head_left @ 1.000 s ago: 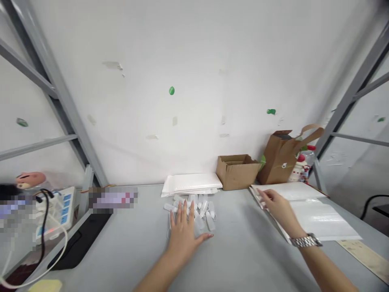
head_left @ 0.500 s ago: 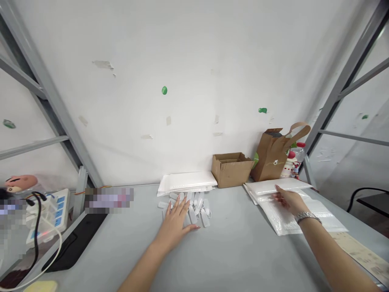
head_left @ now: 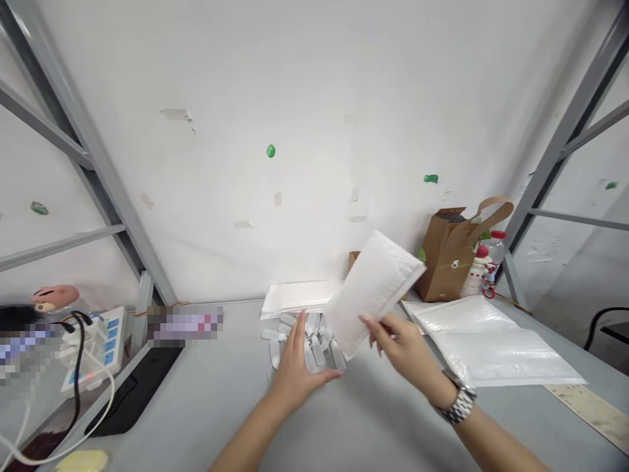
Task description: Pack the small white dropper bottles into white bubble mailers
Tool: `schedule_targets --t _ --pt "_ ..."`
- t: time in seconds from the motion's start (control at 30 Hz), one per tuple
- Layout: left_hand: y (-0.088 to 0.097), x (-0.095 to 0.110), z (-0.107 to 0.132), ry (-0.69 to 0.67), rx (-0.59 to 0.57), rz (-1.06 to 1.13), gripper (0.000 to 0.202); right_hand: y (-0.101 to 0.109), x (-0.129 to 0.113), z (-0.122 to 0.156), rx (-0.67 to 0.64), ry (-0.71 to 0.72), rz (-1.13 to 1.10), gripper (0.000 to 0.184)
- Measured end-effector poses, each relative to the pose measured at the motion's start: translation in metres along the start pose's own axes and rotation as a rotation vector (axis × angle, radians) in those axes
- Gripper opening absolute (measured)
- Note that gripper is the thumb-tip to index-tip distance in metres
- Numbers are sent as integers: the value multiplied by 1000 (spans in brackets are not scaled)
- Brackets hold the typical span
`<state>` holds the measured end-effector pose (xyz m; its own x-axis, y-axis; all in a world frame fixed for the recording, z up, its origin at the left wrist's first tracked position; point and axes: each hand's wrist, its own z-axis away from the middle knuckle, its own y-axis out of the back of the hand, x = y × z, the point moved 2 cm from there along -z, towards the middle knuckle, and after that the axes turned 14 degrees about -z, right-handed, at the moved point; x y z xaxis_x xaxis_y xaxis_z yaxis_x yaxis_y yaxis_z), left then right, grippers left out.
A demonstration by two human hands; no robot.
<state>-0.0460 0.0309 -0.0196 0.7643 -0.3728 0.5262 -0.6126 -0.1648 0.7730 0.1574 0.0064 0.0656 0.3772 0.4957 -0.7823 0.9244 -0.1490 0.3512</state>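
In the head view my right hand [head_left: 405,347], with a metal watch on its wrist, pinches the lower edge of a white bubble mailer [head_left: 376,288]. The mailer is lifted off the desk and tilted. Below and left of it lies a pile of small whitish translucent tags [head_left: 318,354], some with loops. My left hand [head_left: 297,370] rests at the pile's near side, thumb stretched out to the right and fingers extended over the tags. It grips nothing that I can see. At the right lie more bubble mailers [head_left: 501,347].
Flat white mailers [head_left: 295,295] lie against the wall. A cardboard box [head_left: 352,259] is mostly hidden behind the raised mailer. Beside it stand a brown paper bag [head_left: 445,262] and a bottle [head_left: 496,246]. A power strip [head_left: 113,341] with cables and a black mat [head_left: 140,387] are at left.
My right hand has taken a mailer from the right-hand stack and carried it left to the tags. My left hand has turned more upright, its fingers closer together.
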Motion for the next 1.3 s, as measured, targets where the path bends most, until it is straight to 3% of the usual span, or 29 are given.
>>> schedule_targets --t 0.17,0.33,0.43,0.5,0.63,0.77,1.07,1.23,1.3 --pt "-1 2 -5 1 107 111 115 -46 0 -4 -174 60 -14 38" --pt "3 -13 -18 100 215 139 75 -66 -1 -18 -223 69 -4 37" --pt "7 -20 -25 119 182 94 49 -72 -1 -27 -209 65 24 40" --pt "10 -22 -29 113 153 38 48 -74 -1 -33 -199 69 41 39" --pt "8 -27 -29 119 149 -92 78 -70 -1 -43 -125 82 50 37" --pt "0 -32 -27 154 71 -212 100 -56 -3 -50 -54 91 63 37" --pt "-4 -33 -26 198 -33 -279 106 -24 -8 -49 88 139 89 39" --pt "-2 -32 -25 187 9 -227 105 -18 -6 -45 185 145 46 41" --pt "1 -28 -24 161 57 -183 110 -21 -6 -43 140 141 44 40"
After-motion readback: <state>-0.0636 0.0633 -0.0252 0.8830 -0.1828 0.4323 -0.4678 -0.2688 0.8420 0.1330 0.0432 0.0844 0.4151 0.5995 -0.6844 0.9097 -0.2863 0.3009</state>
